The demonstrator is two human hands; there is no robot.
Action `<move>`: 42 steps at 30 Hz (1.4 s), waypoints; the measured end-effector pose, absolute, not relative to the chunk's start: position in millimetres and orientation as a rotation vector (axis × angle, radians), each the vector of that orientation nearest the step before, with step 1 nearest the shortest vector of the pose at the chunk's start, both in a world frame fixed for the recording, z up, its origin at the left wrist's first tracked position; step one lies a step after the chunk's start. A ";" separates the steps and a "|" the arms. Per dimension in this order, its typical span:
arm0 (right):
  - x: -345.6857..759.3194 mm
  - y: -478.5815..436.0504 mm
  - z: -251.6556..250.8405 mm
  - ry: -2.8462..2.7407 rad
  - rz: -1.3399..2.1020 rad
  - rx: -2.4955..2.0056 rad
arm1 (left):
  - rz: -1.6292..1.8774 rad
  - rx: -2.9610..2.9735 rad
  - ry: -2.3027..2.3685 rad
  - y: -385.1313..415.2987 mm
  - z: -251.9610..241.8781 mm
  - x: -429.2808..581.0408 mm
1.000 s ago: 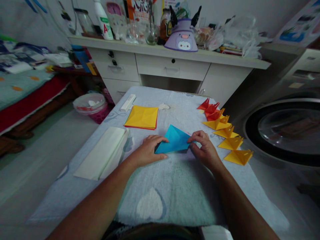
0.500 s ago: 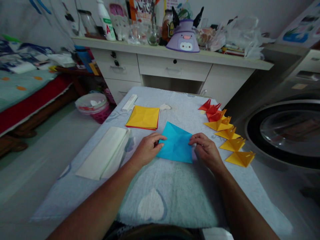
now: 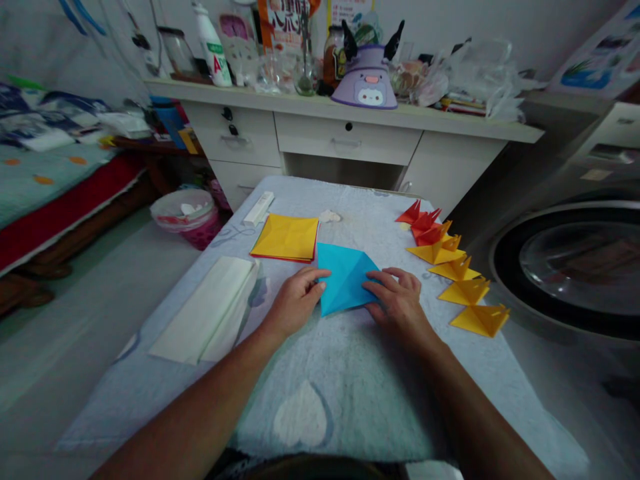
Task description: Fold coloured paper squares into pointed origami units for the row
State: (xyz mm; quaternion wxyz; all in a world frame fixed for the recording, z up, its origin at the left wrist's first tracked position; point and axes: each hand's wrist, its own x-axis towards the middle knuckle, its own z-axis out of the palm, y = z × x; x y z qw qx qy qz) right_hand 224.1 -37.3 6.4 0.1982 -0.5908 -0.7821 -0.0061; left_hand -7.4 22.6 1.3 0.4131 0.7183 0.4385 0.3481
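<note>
A creased sheet of blue origami paper (image 3: 345,277) is between my hands above the cloth-covered table (image 3: 300,360). My left hand (image 3: 299,293) pinches its left edge between thumb and fingers. At the right edge, my right hand (image 3: 395,297) has its fingers over the paper and the thumb beneath. Just beyond my left hand lies a stack of square paper (image 3: 287,237), yellow on top with red showing under it. Along the table's right side runs a row of folded origami pieces, red ones (image 3: 425,225) at the back and yellow ones (image 3: 465,290) nearer.
A folded white paper (image 3: 205,310) lies left of my arm, and a small white box (image 3: 259,208) sits near the far left corner. Beyond the table stands a white cabinet (image 3: 350,137) with drawers. A bin (image 3: 185,210) is at left, a washing machine (image 3: 575,247) at right.
The blue paper has turned, so its left edge now stands nearly upright in view. My right hand has shifted left, its fingers farther over the paper. My left hand has barely moved.
</note>
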 end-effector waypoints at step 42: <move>232.9 -37.8 12.3 -2.387 0.366 -1.176 | 0.430 2.680 0.869 8.5 5.9 -9.9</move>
